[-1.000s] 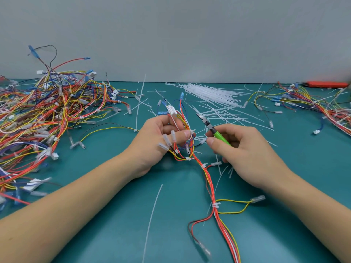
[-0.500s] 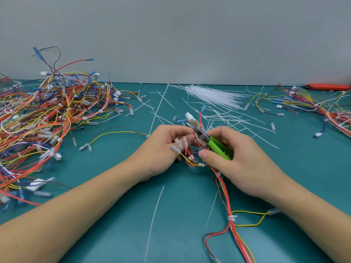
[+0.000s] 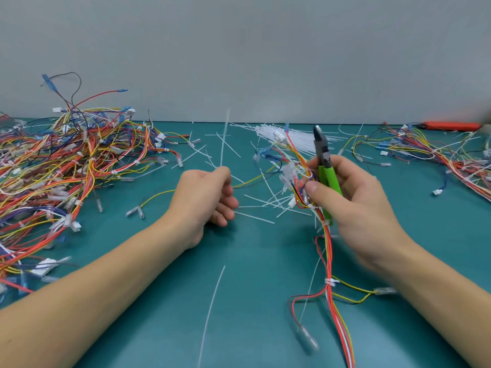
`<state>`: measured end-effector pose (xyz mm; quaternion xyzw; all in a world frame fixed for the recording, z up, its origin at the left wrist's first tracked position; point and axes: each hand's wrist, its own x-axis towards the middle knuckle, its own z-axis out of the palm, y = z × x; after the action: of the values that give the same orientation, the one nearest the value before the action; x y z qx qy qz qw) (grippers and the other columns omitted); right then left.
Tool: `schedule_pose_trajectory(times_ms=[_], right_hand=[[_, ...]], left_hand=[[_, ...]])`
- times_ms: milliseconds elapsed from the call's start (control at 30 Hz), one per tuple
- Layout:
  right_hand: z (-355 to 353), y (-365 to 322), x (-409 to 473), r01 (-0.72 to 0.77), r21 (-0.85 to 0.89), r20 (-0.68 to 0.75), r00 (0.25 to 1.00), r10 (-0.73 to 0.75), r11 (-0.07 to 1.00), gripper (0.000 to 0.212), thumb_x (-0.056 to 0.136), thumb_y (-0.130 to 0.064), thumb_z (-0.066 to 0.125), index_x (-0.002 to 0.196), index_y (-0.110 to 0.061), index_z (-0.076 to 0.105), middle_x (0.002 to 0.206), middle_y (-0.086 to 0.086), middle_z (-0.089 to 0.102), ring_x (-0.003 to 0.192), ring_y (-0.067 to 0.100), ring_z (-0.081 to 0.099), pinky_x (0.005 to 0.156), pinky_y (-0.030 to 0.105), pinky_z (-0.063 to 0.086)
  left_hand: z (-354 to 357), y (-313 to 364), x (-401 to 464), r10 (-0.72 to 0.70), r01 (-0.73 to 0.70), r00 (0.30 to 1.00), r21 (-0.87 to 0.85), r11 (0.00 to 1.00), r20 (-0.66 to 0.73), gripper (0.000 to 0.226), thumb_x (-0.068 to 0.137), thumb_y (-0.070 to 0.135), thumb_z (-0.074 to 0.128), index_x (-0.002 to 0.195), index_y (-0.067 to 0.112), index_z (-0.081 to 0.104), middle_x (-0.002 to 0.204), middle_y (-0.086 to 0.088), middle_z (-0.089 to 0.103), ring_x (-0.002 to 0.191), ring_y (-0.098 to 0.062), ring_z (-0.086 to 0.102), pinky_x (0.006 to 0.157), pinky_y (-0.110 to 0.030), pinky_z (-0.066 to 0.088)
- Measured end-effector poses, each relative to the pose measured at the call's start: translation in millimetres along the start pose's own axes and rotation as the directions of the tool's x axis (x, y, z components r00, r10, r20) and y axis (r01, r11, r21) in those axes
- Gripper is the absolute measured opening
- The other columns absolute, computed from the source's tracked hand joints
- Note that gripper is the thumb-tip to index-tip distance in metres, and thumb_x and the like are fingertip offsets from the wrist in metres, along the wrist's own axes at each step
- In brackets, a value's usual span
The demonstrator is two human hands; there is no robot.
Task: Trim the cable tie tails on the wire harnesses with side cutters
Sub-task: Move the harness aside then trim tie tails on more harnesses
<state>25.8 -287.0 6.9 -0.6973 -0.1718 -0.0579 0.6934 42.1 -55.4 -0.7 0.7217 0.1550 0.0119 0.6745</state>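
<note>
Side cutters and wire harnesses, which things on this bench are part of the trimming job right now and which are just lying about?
In the job:
- side cutters, in the right hand
- wire harness, also held in the right hand
- cut tie tail, pinched by the left hand

Lying about:
- harness pile at left
- harnesses at right
- bundle of unused ties
- orange tool

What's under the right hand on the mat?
Below the right hand, the wire harness trails down the mat. The side cutters stick up. The grip behind the fingers is hidden.

Green handles on the cutters [image 3: 329, 179]. Teal table [image 3: 252, 261], pale grey wall [image 3: 239, 49]. Red, yellow, white and blue wires [image 3: 66, 166].
</note>
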Motion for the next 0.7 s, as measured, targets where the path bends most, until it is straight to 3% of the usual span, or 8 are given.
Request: schedule_pose_trajectory(times_ms=[67,167,267,367,500,600,633,700], right_hand=[[-1.8,-3.0,1.3,0.038,0.051,-0.024,0.999,-0.037,0.998,0.029,0.096,0.004,0.064,0.107,-0.023,0.068,0.089,-0.009,0.072,0.080,0.011,0.069,0.071,0.017,0.053],[-5.5,-5.8,3.0,0.070,0.106,-0.012,0.998,-0.069,0.992,0.026,0.094,-0.001,0.067,0.107,-0.023,0.067,0.093,-0.003,0.073,0.089,0.021,0.071,0.078,0.025,0.056],[-6.8,-6.8,4.0,0.061,0.147,-0.024,0.998,-0.058,0.987,0.022,0.088,-0.011,0.068,0.105,-0.026,0.069,0.095,0.002,0.073,0.091,0.026,0.069,0.082,0.030,0.058],[-8.6,-4.8,5.8,0.032,0.132,-0.037,0.999,-0.027,0.991,0.024,0.093,-0.002,0.069,0.104,-0.023,0.068,0.091,0.000,0.072,0.086,0.022,0.068,0.077,0.026,0.057],[-8.4,0.2,7.3,-0.047,-0.056,-0.056,0.997,0.043,0.997,0.026,0.095,0.002,0.066,0.104,-0.022,0.070,0.083,-0.008,0.073,0.076,0.008,0.068,0.069,0.016,0.053],[-9.0,2.2,7.0,-0.077,-0.169,-0.084,0.994,0.063,0.983,0.021,0.096,-0.007,0.069,0.103,-0.026,0.070,0.081,-0.011,0.072,0.073,0.008,0.067,0.068,0.023,0.056],[-10.1,3.8,6.2,-0.081,-0.243,-0.087,0.994,0.061,0.967,0.018,0.095,-0.013,0.072,0.103,-0.029,0.069,0.085,-0.011,0.072,0.075,0.010,0.067,0.070,0.027,0.057],[-12.8,7.2,4.0,-0.057,-0.504,-0.067,0.997,0.027,0.862,0.018,0.091,-0.029,0.076,0.106,-0.035,0.069,0.093,-0.013,0.069,0.081,0.006,0.065,0.075,0.021,0.051]], left_hand=[[-0.1,1.5,-1.3,-0.015,0.011,0.998,0.067,0.998,0.057,0.026,0.089,0.021,0.057,0.076,-0.001,0.064,0.064,-0.016,0.072,0.036,-0.023,0.054,0.033,-0.021,0.037],[-0.7,4.2,-2.5,-0.049,0.033,0.990,0.124,0.992,0.130,0.035,0.095,0.031,0.055,0.094,-0.002,0.069,0.078,-0.016,0.078,0.041,-0.024,0.060,0.036,-0.022,0.042],[-2.7,4.4,-3.3,-0.043,0.045,0.995,-0.022,0.999,0.095,0.032,0.099,0.032,0.053,0.108,0.004,0.065,0.085,-0.013,0.079,0.050,-0.027,0.068,0.038,-0.025,0.047],[-6.9,3.1,-3.3,0.029,-0.006,0.996,-0.258,0.966,0.085,0.020,0.104,0.025,0.055,0.113,0.010,0.066,0.100,-0.009,0.080,0.070,-0.025,0.076,0.043,-0.027,0.051],[-7.8,1.7,-6.9,0.133,-0.095,0.987,-0.351,0.932,0.086,0.015,0.103,0.027,0.061,0.107,0.017,0.072,0.110,-0.002,0.079,0.087,-0.021,0.078,0.048,-0.026,0.054],[-5.3,0.3,-10.2,0.183,-0.151,0.981,-0.326,0.933,0.068,0.015,0.101,0.030,0.065,0.105,0.020,0.074,0.112,0.001,0.078,0.090,-0.020,0.077,0.048,-0.025,0.053],[-4.9,0.3,-10.8,0.197,-0.166,0.978,-0.328,0.930,0.064,0.014,0.101,0.030,0.065,0.104,0.021,0.075,0.113,0.003,0.077,0.092,-0.020,0.077,0.049,-0.025,0.053],[-4.7,0.4,-11.7,0.223,-0.187,0.973,-0.347,0.919,0.065,0.012,0.100,0.028,0.065,0.104,0.022,0.076,0.117,0.006,0.076,0.094,-0.019,0.077,0.050,-0.025,0.054]])
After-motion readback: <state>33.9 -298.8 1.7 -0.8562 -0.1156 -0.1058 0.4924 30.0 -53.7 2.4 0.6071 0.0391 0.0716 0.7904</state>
